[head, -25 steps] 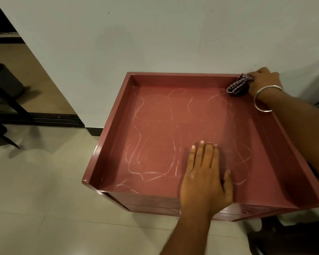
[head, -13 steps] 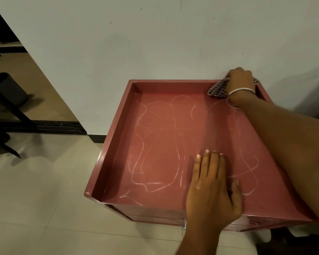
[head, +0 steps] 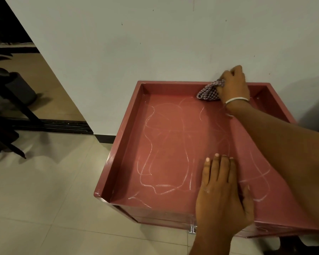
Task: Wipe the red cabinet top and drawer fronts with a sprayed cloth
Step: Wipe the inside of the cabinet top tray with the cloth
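The red cabinet (head: 122, 144) stands against a white wall, its rimmed top covered in thin white scribble lines. My right hand (head: 233, 83) grips a bunched checked cloth (head: 209, 92) at the back rim, right of centre, pressing it against the rear edge. My left hand (head: 222, 196) lies flat, fingers together, on the top near the front edge. Below the front edge a strip of a drawer front (head: 160, 216) shows, with a small clear handle (head: 192, 229). A white bangle sits on my right wrist.
A white wall (head: 155, 43) rises directly behind the cabinet. Beige floor tiles (head: 44, 199) spread to the left and front. Dark furniture legs (head: 11, 111) and a doorway with a black threshold track lie at the far left.
My right hand has slid the cloth leftward along the back rim from the far right corner. The left hand stays flat in the same spot on the top.
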`<control>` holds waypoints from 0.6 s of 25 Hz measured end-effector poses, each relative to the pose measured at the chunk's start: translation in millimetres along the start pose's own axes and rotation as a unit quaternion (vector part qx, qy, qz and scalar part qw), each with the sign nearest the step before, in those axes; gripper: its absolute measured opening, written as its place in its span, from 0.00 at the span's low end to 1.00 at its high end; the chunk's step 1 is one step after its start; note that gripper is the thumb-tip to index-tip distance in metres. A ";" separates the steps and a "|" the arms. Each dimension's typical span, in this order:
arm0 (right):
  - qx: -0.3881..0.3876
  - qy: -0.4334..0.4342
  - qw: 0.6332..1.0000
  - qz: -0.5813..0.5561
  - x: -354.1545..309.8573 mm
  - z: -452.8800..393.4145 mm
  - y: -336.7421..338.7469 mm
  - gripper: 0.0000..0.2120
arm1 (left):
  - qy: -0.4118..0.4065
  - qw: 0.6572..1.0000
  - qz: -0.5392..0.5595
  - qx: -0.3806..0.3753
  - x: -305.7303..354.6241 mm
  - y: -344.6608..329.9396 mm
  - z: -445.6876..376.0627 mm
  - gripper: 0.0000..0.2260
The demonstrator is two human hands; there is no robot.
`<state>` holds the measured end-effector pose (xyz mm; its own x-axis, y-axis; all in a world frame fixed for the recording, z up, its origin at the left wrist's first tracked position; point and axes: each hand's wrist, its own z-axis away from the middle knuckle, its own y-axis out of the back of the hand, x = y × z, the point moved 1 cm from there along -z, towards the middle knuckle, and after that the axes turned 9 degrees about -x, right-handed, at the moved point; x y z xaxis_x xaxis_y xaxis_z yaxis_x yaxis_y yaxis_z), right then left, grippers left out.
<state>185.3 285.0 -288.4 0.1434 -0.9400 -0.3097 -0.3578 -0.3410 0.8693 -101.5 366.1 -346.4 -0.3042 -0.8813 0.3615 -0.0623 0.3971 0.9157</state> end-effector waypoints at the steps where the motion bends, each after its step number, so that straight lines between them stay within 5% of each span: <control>1: 0.010 -0.009 0.999 0.035 9.0 3.4 1.9 0.12 | -0.002 1.000 0.001 -0.002 -0.3 0.0 0.5 0.27; 8: 0.020 -0.087 0.996 -0.012 2.3 2.8 -3.7 0.13 | -0.006 1.000 0.005 0.013 -3.0 0.7 3.0 0.25; 15: -0.013 -0.071 0.997 -0.010 -54.0 -4.7 -21.3 0.13 | -0.027 0.997 0.056 0.052 -17.2 13.5 6.1 0.23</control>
<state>189.5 343.0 -288.4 0.0168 -0.9257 -0.3778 -0.3319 -0.3616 0.8713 -102.9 388.2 -341.3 -0.3659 -0.8160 0.4475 -0.1226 0.5189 0.8460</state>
